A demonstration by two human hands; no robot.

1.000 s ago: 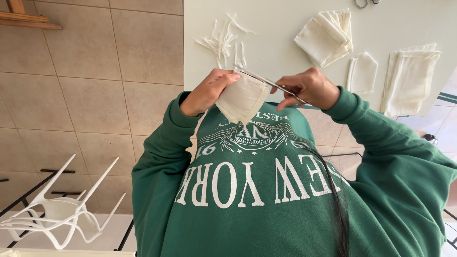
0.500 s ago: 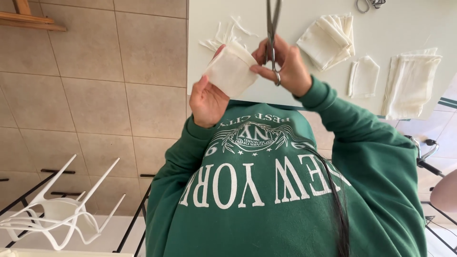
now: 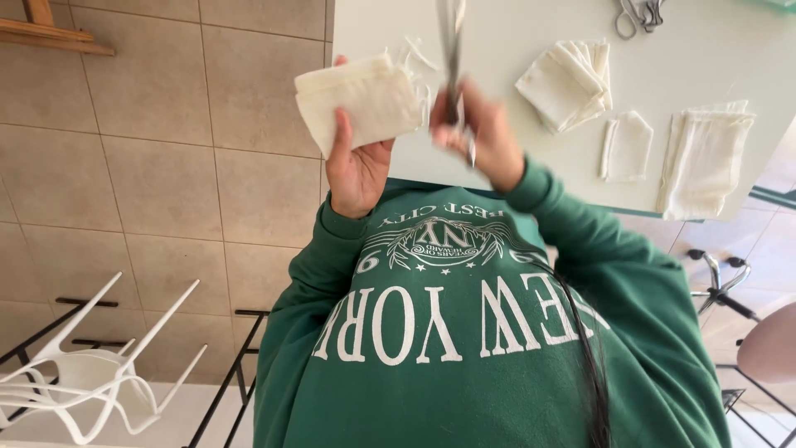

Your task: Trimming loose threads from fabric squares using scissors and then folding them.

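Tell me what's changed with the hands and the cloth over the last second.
Both hands rose away from the chest toward the table. The left hand lifted the folded cream cloth clear of the scissors, which the right hand swung from lying across the cloth to pointing up. The cloth stacks on the table stayed put.

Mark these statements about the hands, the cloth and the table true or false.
1. The left hand holds a folded cream cloth piece. True.
2. The right hand holds a red marker. False: it grips metal scissors.
3. Folded cream cloth stacks lie on the pale table. True.
4. The person wears a blue shirt. False: a green sweatshirt.
5. A white chair stands at lower left. True.
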